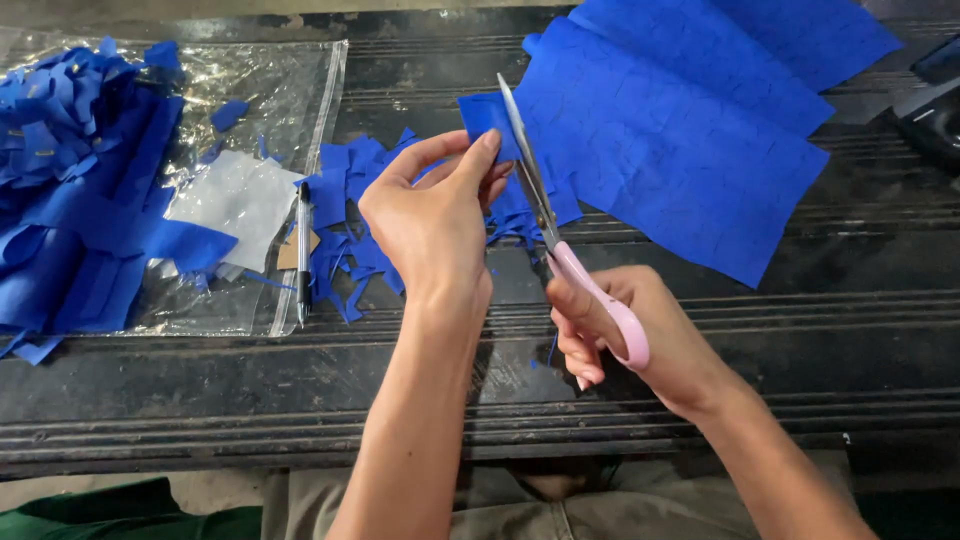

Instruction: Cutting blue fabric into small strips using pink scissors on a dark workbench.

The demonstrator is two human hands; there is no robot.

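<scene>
A single head-worn view looks steeply down, close over the dark ridged workbench [780, 340] just ahead.

On your far left lay a clear, flat plastic bag [250, 90], holding blue scraps [70, 180] on the dark bench [300, 390].

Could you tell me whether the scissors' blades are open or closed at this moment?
Closed, or nearly so: the scissors in the right hand show as one narrow blade line against the blue piece held by the left hand.
</scene>
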